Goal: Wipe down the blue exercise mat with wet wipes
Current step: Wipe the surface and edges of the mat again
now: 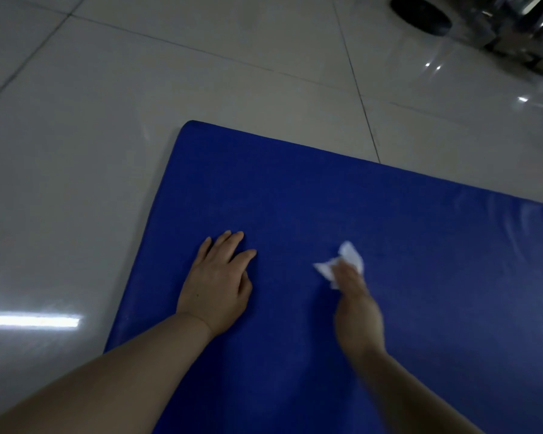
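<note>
The blue exercise mat (342, 198) lies flat on a pale tiled floor, its rounded far-left corner in view. My left hand (215, 283) rests flat on the mat near its left edge, fingers straight and slightly spread. My right hand (356, 303) is blurred and presses a crumpled white wet wipe (348, 261) onto the mat's middle; the wipe sticks out beyond and to the left of the fingertips, and part of it is hidden under the fingers.
Glossy grey-white floor tiles (107, 120) surround the mat on the left and far side. At the top right stand shiny chrome legs of some equipment (521, 29) with a dark round foot (420, 14).
</note>
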`<state>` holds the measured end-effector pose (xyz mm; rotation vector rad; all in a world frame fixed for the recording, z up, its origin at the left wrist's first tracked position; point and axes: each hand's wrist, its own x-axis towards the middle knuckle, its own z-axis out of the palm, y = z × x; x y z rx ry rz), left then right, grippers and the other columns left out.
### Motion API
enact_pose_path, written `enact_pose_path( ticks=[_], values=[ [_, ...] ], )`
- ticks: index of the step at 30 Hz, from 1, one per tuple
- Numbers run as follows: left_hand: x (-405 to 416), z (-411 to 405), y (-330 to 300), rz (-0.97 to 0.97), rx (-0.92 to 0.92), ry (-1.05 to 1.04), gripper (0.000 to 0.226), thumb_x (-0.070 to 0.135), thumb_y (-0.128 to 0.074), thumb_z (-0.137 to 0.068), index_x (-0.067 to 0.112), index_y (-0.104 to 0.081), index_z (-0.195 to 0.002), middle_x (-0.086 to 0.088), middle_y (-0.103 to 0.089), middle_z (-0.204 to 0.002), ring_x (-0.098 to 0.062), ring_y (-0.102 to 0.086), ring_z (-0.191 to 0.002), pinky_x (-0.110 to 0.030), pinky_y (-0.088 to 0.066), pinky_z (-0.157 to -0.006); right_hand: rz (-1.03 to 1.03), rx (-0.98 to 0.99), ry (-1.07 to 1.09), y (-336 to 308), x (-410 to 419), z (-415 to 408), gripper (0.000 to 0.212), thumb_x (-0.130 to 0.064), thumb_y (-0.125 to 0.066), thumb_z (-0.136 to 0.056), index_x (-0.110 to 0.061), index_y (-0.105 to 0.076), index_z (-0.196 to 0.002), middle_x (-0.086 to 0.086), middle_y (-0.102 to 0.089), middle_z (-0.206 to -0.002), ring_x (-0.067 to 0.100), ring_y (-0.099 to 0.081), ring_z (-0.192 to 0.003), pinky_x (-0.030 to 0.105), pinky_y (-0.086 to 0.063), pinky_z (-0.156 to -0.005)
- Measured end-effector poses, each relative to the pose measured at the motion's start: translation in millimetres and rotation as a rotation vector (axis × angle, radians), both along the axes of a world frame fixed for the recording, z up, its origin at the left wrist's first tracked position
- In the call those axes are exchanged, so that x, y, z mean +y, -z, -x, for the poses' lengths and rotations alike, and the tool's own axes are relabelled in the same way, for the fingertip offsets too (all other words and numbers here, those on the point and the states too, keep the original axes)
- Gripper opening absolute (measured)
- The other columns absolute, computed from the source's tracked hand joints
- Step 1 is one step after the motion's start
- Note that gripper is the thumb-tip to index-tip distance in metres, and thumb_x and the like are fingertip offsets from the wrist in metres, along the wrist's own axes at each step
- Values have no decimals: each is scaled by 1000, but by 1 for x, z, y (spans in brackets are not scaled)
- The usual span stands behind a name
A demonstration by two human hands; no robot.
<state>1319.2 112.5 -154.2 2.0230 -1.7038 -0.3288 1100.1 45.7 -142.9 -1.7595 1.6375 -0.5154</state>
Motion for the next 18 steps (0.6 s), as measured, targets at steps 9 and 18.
enact_pose_path(
  ticks=[9,18],
  values=[
    [-1,2,-2,0,7,-13,37,11,-56,-88,12,-61,-124,-11,-45,-143,-26,-36,-137,-45,-18,-117,50,-190,371,-6,13,5,27,-24,-62,-92,-43,-63,-111,-18,-65,-109,1,-60,-103,11,-46,-85],
    [0,0,-3,-11,6,1,38,12,-55,-89,10,-60,-127,-13,-42,-145,-27,-34,-138,-43,-15,-117,165,-66,-185,-4,37,-73,52,-32,-61,-90,-28,-44,-139,-44,-35,-129,-18,-44,-111,14,-43,-95]
  ],
)
